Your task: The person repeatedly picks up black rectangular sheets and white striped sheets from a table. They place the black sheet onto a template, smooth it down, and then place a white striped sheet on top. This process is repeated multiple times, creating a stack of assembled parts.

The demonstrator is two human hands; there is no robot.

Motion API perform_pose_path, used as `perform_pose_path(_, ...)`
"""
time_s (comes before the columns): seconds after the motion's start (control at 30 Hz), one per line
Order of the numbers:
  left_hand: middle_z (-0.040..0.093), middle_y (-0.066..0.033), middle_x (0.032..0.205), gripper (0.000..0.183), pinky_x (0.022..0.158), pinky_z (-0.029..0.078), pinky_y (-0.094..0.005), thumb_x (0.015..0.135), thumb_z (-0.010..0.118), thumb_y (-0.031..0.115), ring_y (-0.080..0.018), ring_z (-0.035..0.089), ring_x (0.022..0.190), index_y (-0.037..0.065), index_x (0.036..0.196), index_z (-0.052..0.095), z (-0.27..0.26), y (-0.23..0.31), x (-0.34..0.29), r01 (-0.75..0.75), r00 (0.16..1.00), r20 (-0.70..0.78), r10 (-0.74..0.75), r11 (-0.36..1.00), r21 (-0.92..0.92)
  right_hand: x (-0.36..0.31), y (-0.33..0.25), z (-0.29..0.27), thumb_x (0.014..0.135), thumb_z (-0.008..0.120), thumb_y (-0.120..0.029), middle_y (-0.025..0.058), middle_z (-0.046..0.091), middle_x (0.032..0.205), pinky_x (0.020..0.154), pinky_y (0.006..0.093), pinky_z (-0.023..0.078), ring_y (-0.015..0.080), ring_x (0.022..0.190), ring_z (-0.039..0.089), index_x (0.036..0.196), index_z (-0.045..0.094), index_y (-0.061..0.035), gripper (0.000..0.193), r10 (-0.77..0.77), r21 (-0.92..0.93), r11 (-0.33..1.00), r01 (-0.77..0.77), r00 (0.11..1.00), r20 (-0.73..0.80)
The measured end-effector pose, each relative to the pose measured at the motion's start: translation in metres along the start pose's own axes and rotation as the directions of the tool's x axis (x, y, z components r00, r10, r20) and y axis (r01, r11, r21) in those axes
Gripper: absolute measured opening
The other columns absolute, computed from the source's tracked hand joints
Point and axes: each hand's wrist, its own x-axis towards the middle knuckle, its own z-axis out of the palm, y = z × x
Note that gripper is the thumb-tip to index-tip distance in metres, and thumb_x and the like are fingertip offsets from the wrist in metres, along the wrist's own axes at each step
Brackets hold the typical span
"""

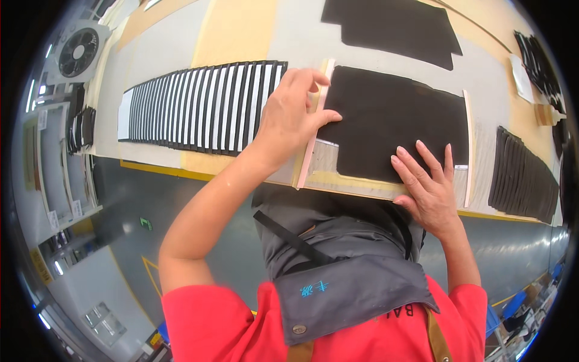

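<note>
A black, flat, cut fabric-like panel (392, 120) lies in front of me on the table, between two pale upright strips. My right hand (427, 187) rests on its lower right part, fingers spread flat. At the panel's left side is my left hand (295, 108). Its thumb reaches onto the panel's edge, and its bent index finger is by the top of the left pale pinkish strip (306, 160); a gap shows between thumb and index, while the other fingers are partly hidden. The right pale strip (467, 145) runs along the panel's other side.
Left of my left hand lies an overlapping row of black-and-white striped pieces (199, 108). Another black panel (392, 27) is farther back. A fanned stack of black pieces (522, 175) sits at the right. A fan (78, 52) stands beyond the table's left end.
</note>
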Motion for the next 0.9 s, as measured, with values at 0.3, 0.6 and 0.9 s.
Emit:
perform_pose_path(0.3, 0.073, -0.0021, 0.118, 0.028, 0.086, 0.057, -0.0353, 0.087, 0.080, 0.007, -0.0257, 0.064, 0.099, 0.009, 0.114, 0.075, 0.015, 0.005, -0.015, -0.381, 0.912, 0.012, 0.410, 0.836, 0.395, -0.002, -0.001, -0.003, 0.090, 0.067, -0.054, -0.0055, 0.052, 0.161, 0.128, 0.0689, 0.013, 0.0271, 0.154, 0.039, 0.154, 0.057, -0.0211, 0.072, 0.014, 0.042, 0.999, -0.014, 1.000, 0.008)
perform_pose_path(0.6, 0.068, -0.0074, 0.128, 0.037, 0.104, 0.049, -0.0423, 0.088, 0.080, 0.009, -0.0294, 0.062, 0.123, 0.007, 0.124, 0.071, 0.046, 0.036, 0.011, -0.530, 0.840, 0.084, 0.535, 0.781, 0.330, -0.004, 0.001, 0.004, 0.093, 0.062, -0.058, -0.0077, 0.049, 0.163, 0.128, 0.0701, 0.011, 0.0245, 0.154, 0.039, 0.155, 0.055, -0.0251, 0.071, 0.024, 0.068, 0.997, -0.023, 1.000, -0.018)
perform_pose_path(0.9, 0.064, -0.0086, 0.140, 0.045, 0.110, 0.046, -0.0416, 0.092, 0.076, 0.014, -0.0281, 0.059, 0.131, 0.007, 0.135, 0.065, 0.090, 0.043, 0.032, -0.577, 0.813, 0.126, 0.568, 0.760, 0.300, -0.007, 0.002, 0.009, 0.092, 0.063, -0.060, -0.0083, 0.050, 0.162, 0.128, 0.0712, 0.009, 0.0235, 0.155, 0.038, 0.152, 0.058, -0.0262, 0.068, 0.029, 0.101, 0.995, -0.024, 0.998, -0.052)
